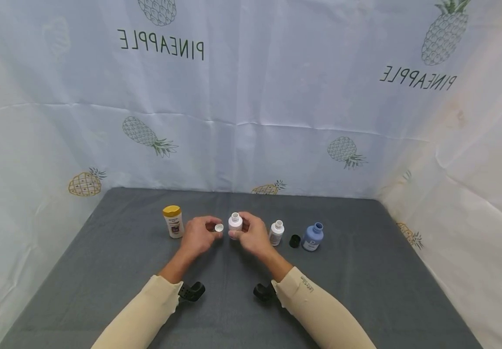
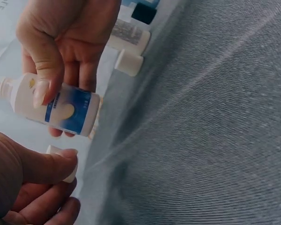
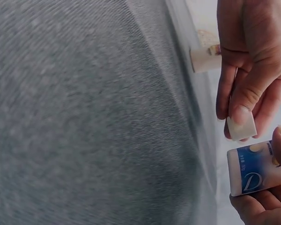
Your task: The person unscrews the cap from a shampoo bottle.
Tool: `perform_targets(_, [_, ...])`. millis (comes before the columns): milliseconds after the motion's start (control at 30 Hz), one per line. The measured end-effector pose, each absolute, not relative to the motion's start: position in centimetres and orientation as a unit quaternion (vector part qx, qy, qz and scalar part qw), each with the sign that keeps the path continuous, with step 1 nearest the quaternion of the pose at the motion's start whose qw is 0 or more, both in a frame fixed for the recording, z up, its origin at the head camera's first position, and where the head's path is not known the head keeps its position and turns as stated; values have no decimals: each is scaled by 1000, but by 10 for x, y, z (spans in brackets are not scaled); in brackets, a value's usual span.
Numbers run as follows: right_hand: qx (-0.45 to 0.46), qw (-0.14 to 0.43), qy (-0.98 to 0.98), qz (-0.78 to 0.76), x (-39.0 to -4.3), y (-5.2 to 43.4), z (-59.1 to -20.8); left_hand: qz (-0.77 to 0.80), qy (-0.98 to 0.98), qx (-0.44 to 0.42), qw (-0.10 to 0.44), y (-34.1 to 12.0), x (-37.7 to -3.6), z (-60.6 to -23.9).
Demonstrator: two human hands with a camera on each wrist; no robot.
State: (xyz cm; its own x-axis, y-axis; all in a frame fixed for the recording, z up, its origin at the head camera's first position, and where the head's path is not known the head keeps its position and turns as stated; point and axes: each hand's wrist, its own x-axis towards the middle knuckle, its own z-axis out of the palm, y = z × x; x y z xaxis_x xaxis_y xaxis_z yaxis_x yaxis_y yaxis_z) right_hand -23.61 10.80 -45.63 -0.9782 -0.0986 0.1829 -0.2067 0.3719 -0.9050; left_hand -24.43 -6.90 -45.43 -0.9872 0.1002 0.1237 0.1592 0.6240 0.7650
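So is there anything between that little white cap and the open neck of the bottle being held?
Nothing visible. The left hand pinches the white cap right beside the open white bottle that the right hand holds. Only a small bare gap parts them; the other bottles stand off to the sides.

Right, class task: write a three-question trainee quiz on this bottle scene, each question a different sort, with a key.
1. True or false: the right hand grips an uncapped white bottle.
2. What does the left hand pinch? A) black cap B) white cap C) blue bottle
3. Fill in: the bottle standing left of the hands has a ____ cap.

Key:
1. True.
2. B, the white cap; the black cap and blue bottle sit on the grey mat.
3. Yellow: yellow-capped bottle.
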Motion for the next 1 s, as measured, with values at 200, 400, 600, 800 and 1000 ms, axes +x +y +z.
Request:
perform_targets(200, [91, 37, -831, 548, -238, 109, -464, -411, -907, -85, 34, -68, -247, -464])
perform_targets(400, [83, 27, -827, 555, -239, 111, -471, -400, -912, -92, 28, -67, -247, -469])
perform_targets(600, [81, 13, -827, 556, -238, 112, -474, -398, -913, -93, 24, -67, -248, -472])
perform_targets(800, [78, -2, -833, 548, -237, 111, -475, -402, -911, -88, 24, -68, -248, -474])
perform_targets(1000, [77, -4, -828, 555, -237, 111, -476, -401, -912, -88, 23, -68, -249, -476])
